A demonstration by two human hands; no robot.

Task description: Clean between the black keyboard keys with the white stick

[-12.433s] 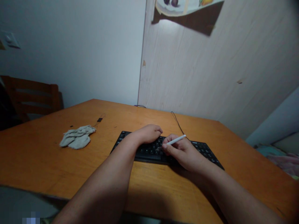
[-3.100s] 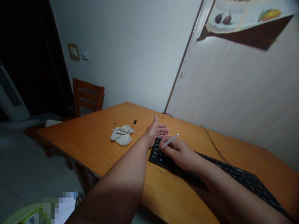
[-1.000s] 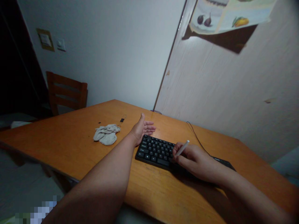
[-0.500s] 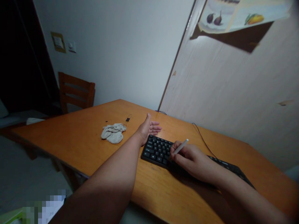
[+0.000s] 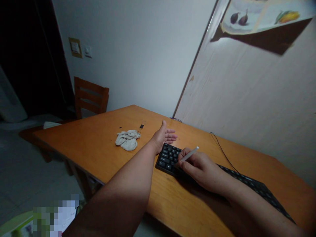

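A black keyboard (image 5: pixel 166 158) lies on the wooden table (image 5: pixel 163 194), its middle hidden under my right forearm. My right hand (image 5: pixel 197 168) is closed in a pinch round a slim whitish pen-like stick (image 5: pixel 190 153), which slants over the left-hand keys. The stick's lower tip is too dark to make out clearly. At the keyboard's far left corner, my left hand (image 5: pixel 166 135) stands on its edge with thumb up and fingers stretched out, holding nothing. A crumpled grey-white cloth (image 5: pixel 127 140) lies left of that hand.
Beyond the cloth is a small black piece (image 5: pixel 141 126) with a thin loop. A black cable (image 5: pixel 219 144) runs behind the keyboard. The table's back edge is close to the wall (image 5: pixel 138 65). A wooden chair (image 5: pixel 91 97) stands at the far left.
My right hand with the stick has moved left along the keyboard, towards its left end. My left hand keeps its place at the corner. The whole view has turned slightly left.
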